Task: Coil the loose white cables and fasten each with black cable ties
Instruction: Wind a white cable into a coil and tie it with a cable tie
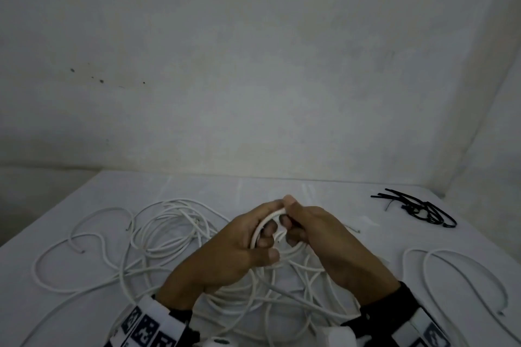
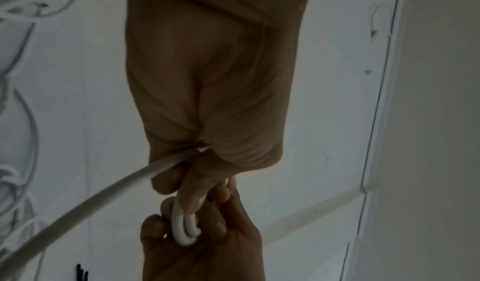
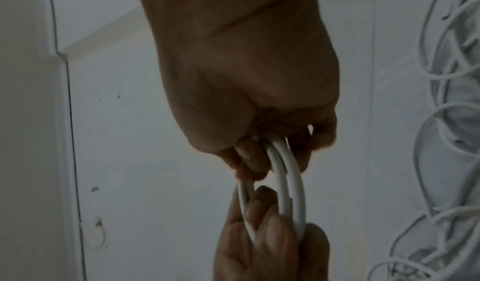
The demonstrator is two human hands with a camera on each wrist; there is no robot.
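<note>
Both hands meet over the middle of the white table (image 1: pixel 310 194) and hold a small coil of white cable (image 1: pixel 265 224) between them. My left hand (image 1: pixel 267 236) curls its fingers through the loops from the left. My right hand (image 1: pixel 290 231) pinches the loops from the right. In the left wrist view the left hand (image 2: pixel 187 182) grips the coil's loops (image 2: pixel 185 230), and a strand (image 2: pixel 91 201) trails off to the lower left. The right wrist view has the right hand (image 3: pixel 259 158) gripping two loops (image 3: pixel 285 178) opposite the left hand (image 3: pixel 267 234). Several black cable ties (image 1: pixel 417 207) lie at the back right.
Loose white cables (image 1: pixel 169 222) sprawl across the left and centre of the table, under my wrists. Another white cable (image 1: pixel 465 270) loops at the right. A white block (image 1: pixel 338 335) sits at the near edge. A pale wall (image 1: pixel 253 65) rises behind the table.
</note>
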